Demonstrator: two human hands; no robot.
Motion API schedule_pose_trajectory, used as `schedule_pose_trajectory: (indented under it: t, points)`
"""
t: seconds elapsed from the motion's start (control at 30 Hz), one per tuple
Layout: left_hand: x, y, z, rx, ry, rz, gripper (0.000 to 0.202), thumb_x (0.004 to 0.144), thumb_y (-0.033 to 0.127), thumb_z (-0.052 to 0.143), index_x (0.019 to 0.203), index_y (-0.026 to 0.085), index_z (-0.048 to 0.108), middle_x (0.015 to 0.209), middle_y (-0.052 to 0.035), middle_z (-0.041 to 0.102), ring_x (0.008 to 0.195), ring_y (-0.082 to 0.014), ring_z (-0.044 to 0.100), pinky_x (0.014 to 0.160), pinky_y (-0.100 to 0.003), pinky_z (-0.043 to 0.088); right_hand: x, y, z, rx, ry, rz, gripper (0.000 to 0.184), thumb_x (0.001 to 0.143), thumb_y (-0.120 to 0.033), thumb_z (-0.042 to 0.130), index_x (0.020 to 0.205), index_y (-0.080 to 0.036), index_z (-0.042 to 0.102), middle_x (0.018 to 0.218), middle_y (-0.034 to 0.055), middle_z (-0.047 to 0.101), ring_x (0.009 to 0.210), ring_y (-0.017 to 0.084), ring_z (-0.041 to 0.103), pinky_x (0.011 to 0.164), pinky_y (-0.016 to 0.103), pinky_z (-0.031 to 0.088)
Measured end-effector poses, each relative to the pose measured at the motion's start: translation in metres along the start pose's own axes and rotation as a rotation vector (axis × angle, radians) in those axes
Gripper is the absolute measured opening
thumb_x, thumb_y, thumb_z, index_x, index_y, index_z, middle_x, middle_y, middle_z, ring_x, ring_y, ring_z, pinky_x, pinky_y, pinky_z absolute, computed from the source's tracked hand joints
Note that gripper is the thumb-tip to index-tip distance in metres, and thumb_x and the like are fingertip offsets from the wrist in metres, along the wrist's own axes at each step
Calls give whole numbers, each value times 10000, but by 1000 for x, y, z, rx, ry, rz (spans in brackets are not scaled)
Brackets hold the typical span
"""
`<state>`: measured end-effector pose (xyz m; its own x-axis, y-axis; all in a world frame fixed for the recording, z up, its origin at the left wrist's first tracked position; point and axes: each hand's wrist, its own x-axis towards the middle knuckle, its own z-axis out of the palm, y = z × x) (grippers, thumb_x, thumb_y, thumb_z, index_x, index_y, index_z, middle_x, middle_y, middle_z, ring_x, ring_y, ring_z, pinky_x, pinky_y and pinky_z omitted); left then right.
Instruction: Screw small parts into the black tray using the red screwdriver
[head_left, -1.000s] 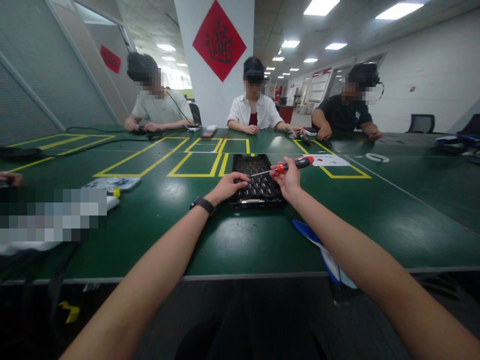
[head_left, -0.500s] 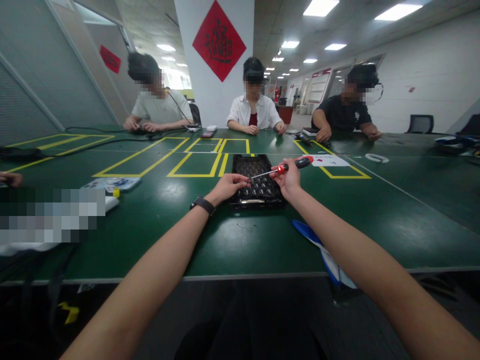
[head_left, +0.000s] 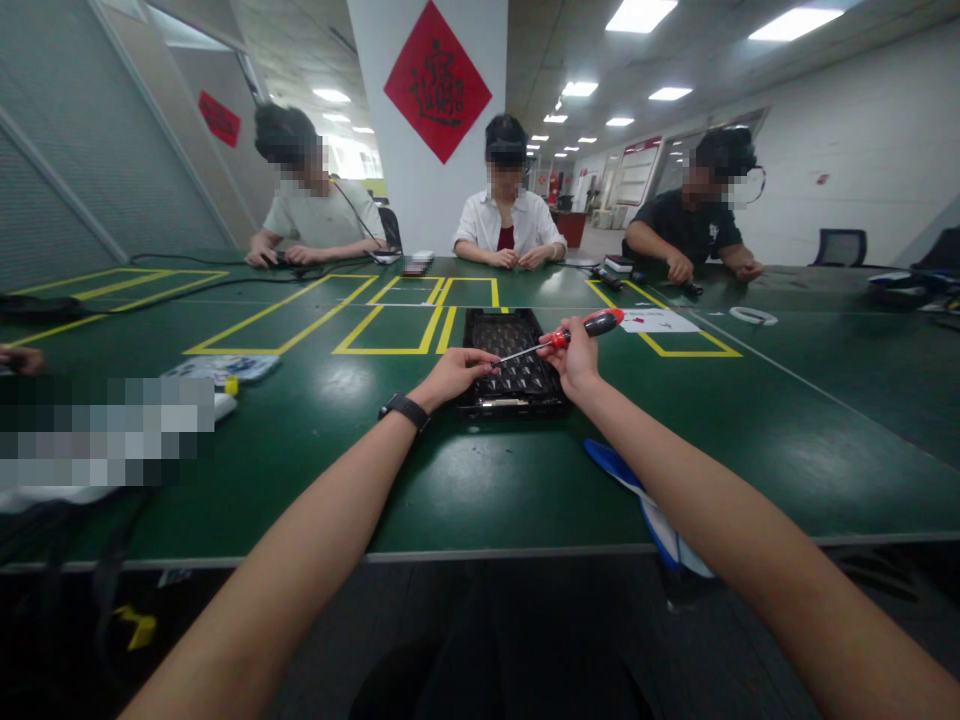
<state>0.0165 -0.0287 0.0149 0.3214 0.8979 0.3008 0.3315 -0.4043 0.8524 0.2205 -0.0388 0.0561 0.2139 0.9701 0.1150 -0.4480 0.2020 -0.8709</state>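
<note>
**Screwdriver tip down at the black tray**

Right hand (head_left: 576, 362) is wrapped around a red-and-black screwdriver (head_left: 564, 337), shaft angled down-left so the tip sits right by the left hand (head_left: 452, 376). Left hand's fingers are curled on the black tray (head_left: 517, 345), which lies on the green table (head_left: 480, 480) just past both hands. Smartwatch (head_left: 405, 410) on the left wrist. Three people sit across the table.

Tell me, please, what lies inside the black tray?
The black tray holds rows of small dark parts, too small to identify. The left hand and the screwdriver in the right hand cover some of them.
</note>
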Motion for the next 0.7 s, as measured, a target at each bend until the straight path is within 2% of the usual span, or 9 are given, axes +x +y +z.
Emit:
schedule_pose_trajectory:
  t: [0.17,0.23,0.37,0.43,0.57,0.7]
  points:
    - [-1,5,-1,32,-6,6,339,740,330,618,1022,157,690,899,-68,718,842,-190,634,863,-336,437,1,1,-1,-15,-27,5,150,805,-277,477,691,-179,464,543,-6,622,397,86,545,418,181,461]
    - [-1,5,-1,43,-5,5,326,738,318,617,1010,156,695,886,-64,719,827,-187,636,854,-332,443,0,2,0,-36,-70,-39,167,809,-292,500,690,-177,474,559,-8,620,410,80,545,436,181,463]
    - [0,3,-2,50,2,-27,300,713,296,628,967,158,709,863,-56,720,787,-183,637,814,-320,459,-8,3,7,-141,-256,-242,176,773,-324,604,723,-178,519,629,-36,613,458,44,533,496,151,459]
    - [1,2,-2,52,8,-41,290,709,289,622,950,156,712,864,-54,719,783,-185,637,789,-316,466,-13,3,11,-174,-344,-291,176,751,-333,634,790,-188,543,665,-48,615,493,37,535,541,146,468]
    - [0,3,-1,67,4,-13,274,710,270,604,931,149,712,867,-52,716,793,-186,633,790,-316,466,-20,6,15,-160,-459,-254,259,742,-340,644,940,-203,550,738,-41,644,574,50,565,607,160,489]
    - [-1,7,-1,69,6,16,280,700,284,627,923,138,709,860,-54,712,776,-179,626,800,-316,460,-20,14,14,-169,-554,-187,276,754,-381,619,947,-202,535,724,-35,656,589,69,585,590,177,500]
